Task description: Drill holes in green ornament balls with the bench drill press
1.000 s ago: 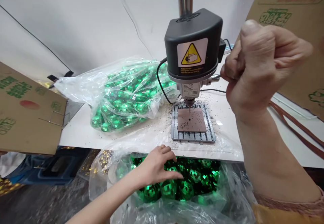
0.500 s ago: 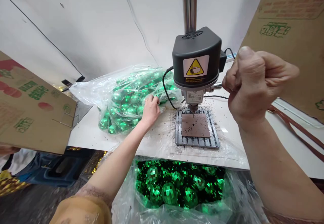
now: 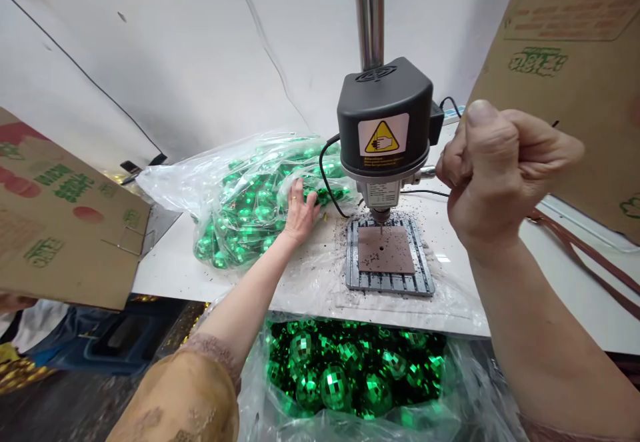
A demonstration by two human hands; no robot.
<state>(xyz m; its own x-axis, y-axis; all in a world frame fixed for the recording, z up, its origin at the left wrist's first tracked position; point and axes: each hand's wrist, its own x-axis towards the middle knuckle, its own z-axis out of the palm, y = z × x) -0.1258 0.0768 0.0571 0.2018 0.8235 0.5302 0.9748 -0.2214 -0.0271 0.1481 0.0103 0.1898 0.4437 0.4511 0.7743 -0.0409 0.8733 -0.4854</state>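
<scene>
My left hand (image 3: 301, 215) reaches to the mouth of a clear plastic bag (image 3: 173, 179) holding several green mirrored balls (image 3: 240, 229). Its fingers are apart at the plastic, and no ball shows in them. My right hand (image 3: 495, 169) is a fist, closed at the lever of a bench drill press (image 3: 385, 125); the grip itself is hidden inside the fist. Below the chuck, a flat brown board (image 3: 386, 259) with one dark hole lies on the slotted metal base (image 3: 423, 282). Dark shavings are scattered over board, base and table.
A plastic-lined container of green mirrored balls (image 3: 335, 389) stands below the table's front edge. Cardboard boxes flank the table, one at left (image 3: 65, 209) and one at right (image 3: 595, 95). A brown strap (image 3: 590, 249) lies at right. Part of another person shows at far left.
My left hand has opened its fingers and pushed further into the bag's mouth, lifting the plastic. My right hand stays closed at the lever. The view has shifted slightly.
</scene>
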